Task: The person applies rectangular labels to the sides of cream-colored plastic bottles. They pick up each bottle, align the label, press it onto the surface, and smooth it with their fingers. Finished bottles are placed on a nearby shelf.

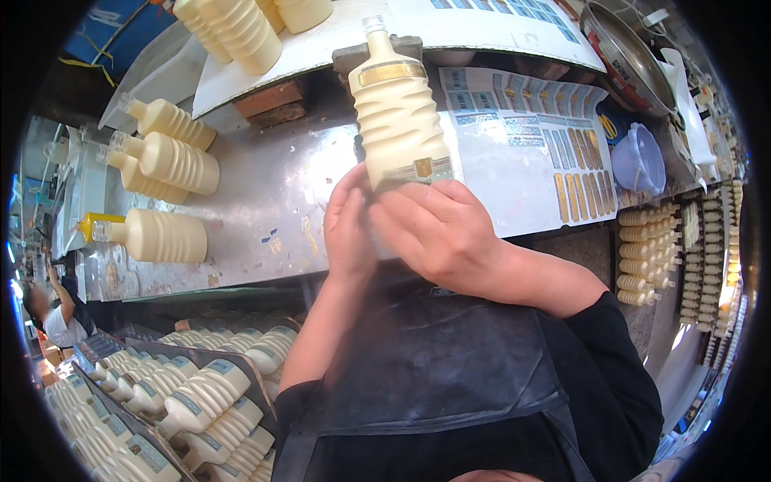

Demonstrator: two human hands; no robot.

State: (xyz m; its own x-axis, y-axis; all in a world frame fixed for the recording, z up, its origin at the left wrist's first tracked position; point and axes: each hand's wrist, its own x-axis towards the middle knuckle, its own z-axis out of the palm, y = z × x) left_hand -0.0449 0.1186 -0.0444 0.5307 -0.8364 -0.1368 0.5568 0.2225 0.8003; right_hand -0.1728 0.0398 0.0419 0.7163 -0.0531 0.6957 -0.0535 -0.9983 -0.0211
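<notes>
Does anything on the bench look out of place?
Yes: small blue and gold scraps on the metal tabletop, left of the label sheet. They look like stray label bits; whether loose or stuck, I cannot tell.

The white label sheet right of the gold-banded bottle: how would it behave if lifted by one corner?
The label sheet is probably light and floppy, looking thin with a wavy far edge. Lying low and broad, it seems unlikely to tip.

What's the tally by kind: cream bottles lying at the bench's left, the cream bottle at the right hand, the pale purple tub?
Lying cream bottles, left of bench: 4
Labelled cream bottle at right hand: 1
Pale purple tub: 1
Total: 6
</notes>
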